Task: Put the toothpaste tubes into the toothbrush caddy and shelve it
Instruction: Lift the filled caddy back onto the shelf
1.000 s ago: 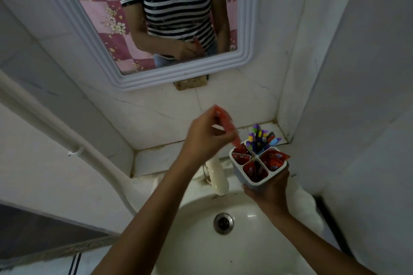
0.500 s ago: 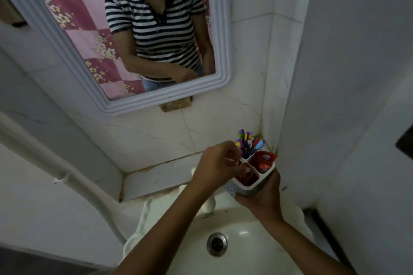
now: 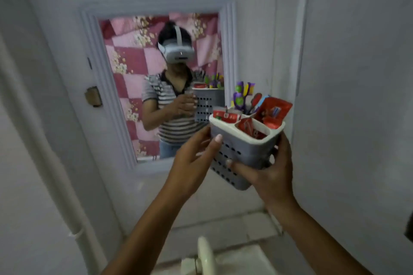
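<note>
The toothbrush caddy (image 3: 240, 152) is a grey perforated holder with a white rim and several compartments. I hold it tilted at chest height in front of the wall. My left hand (image 3: 194, 161) grips its left side, thumb on the grey wall. My right hand (image 3: 271, 174) cups it from below and behind. Red toothpaste tubes (image 3: 271, 111) stick out of the front and right compartments, and another red tube (image 3: 226, 116) lies in the left one. Coloured toothbrushes (image 3: 242, 96) stand in the far compartment.
A white-framed mirror (image 3: 228, 56) hangs on the wall to the left of the caddy and reflects a person holding it. A white tap (image 3: 204, 254) and the sink's rim lie at the bottom. A tiled ledge (image 3: 252, 227) runs below the hands. A white pipe (image 3: 55, 174) runs down the left wall.
The last red tube went into the caddy. My left hand left the top and took hold of the side. Both hands lifted the caddy from over the sink to mirror height.
</note>
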Action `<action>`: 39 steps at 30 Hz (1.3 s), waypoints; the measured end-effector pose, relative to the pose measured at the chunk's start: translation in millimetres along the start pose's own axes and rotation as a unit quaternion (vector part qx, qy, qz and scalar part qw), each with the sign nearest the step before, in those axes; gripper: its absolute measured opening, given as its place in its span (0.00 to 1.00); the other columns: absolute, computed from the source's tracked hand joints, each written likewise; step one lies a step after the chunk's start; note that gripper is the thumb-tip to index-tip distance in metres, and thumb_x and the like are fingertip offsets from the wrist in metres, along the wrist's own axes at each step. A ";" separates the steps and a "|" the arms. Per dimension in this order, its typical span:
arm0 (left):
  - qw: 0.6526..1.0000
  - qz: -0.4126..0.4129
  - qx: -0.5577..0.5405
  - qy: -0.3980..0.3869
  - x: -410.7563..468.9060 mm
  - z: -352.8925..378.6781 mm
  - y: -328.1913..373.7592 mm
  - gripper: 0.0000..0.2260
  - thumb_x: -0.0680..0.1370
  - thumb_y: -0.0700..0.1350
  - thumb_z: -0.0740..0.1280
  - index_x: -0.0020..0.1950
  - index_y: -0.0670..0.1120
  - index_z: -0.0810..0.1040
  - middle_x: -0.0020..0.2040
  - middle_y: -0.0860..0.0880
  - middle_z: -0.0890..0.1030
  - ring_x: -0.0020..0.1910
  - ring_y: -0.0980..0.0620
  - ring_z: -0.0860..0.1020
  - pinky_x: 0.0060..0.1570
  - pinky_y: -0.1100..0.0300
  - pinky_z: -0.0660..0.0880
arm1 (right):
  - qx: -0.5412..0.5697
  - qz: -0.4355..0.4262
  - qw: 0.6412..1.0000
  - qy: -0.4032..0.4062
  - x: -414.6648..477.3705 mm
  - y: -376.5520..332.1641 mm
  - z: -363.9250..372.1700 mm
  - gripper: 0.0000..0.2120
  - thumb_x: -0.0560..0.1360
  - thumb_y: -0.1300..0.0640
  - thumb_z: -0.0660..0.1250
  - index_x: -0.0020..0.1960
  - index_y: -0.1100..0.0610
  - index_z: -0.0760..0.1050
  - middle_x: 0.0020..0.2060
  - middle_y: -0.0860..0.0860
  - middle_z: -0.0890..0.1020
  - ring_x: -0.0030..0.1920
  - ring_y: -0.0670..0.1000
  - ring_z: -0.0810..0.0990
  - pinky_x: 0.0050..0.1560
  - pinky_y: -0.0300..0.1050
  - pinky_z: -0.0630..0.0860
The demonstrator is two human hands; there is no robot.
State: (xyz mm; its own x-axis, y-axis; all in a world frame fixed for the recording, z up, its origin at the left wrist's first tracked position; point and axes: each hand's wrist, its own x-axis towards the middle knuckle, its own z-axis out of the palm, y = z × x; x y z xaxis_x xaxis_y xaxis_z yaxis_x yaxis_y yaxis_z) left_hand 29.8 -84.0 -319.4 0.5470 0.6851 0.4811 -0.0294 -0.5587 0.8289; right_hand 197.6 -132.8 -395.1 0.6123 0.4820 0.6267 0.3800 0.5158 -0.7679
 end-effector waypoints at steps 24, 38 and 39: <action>0.675 0.216 0.674 0.207 252.0 -161.8 234.2 0.39 0.79 0.64 0.55 0.80 0.49 0.37 0.82 0.49 0.40 0.81 0.49 0.40 0.81 0.48 0.44 | -0.121 -0.185 0.961 0.168 378.8 -370.6 87.5 0.62 0.64 0.39 0.81 0.87 0.49 0.49 0.72 0.58 0.68 0.72 0.62 0.70 0.73 0.60 0.68; 0.709 0.265 0.623 0.199 266.8 -171.2 224.3 0.41 0.79 0.60 0.60 0.79 0.51 0.34 0.80 0.52 0.36 0.79 0.51 0.35 0.79 0.51 0.37 | -0.298 -0.238 0.906 0.180 418.0 -308.3 116.0 0.50 0.81 0.39 0.67 0.87 0.62 0.42 0.87 0.58 0.47 0.87 0.57 0.46 0.85 0.54 0.42; 0.709 0.261 0.625 0.197 265.0 -170.5 223.1 0.41 0.79 0.59 0.60 0.79 0.51 0.35 0.80 0.51 0.37 0.80 0.51 0.36 0.79 0.50 0.37 | -0.313 -0.236 0.904 0.173 415.8 -307.6 115.2 0.49 0.82 0.39 0.65 0.86 0.62 0.41 0.87 0.58 0.46 0.87 0.56 0.45 0.85 0.54 0.41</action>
State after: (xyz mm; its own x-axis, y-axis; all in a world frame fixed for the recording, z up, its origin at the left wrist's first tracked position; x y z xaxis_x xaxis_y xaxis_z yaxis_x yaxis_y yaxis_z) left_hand 25.5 52.6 41.7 0.4504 0.1717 0.8762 0.7572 -0.5933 -0.2730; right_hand 255.5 -9.5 117.0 0.4177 0.0070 0.9086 0.9072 0.0526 -0.4174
